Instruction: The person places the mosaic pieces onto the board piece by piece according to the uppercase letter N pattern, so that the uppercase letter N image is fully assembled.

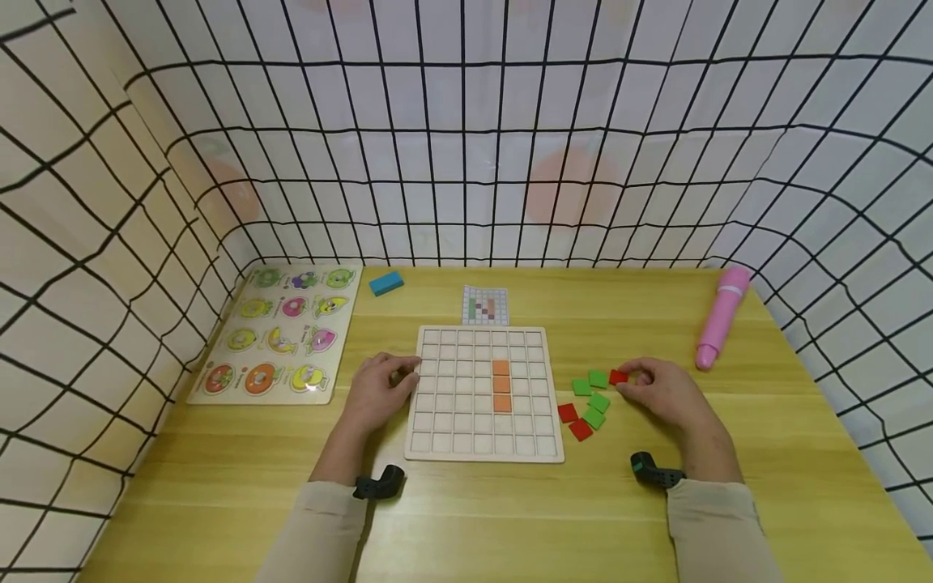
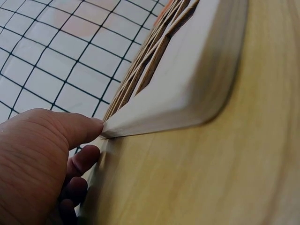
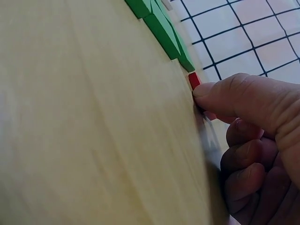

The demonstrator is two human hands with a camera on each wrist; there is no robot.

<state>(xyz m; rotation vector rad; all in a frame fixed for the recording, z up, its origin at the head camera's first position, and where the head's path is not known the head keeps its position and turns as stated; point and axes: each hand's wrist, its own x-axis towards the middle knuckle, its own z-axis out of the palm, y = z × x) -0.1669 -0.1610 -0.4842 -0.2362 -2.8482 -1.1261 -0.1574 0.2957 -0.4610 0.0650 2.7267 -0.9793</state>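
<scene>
Red tile beside green tiles, between grid board and right edge of tabletop, pinched by right hand. Left hand, fingers loosely bent, touches grid board's left edge.

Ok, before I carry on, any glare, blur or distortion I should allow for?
Head: black grid lines bow, probably lens distortion; small glare at the fruit puzzle's lower right. Left wrist: the wooden board's near corner looks blurred. Right wrist: tabletop soft, dark shadow beneath the right hand.
</scene>
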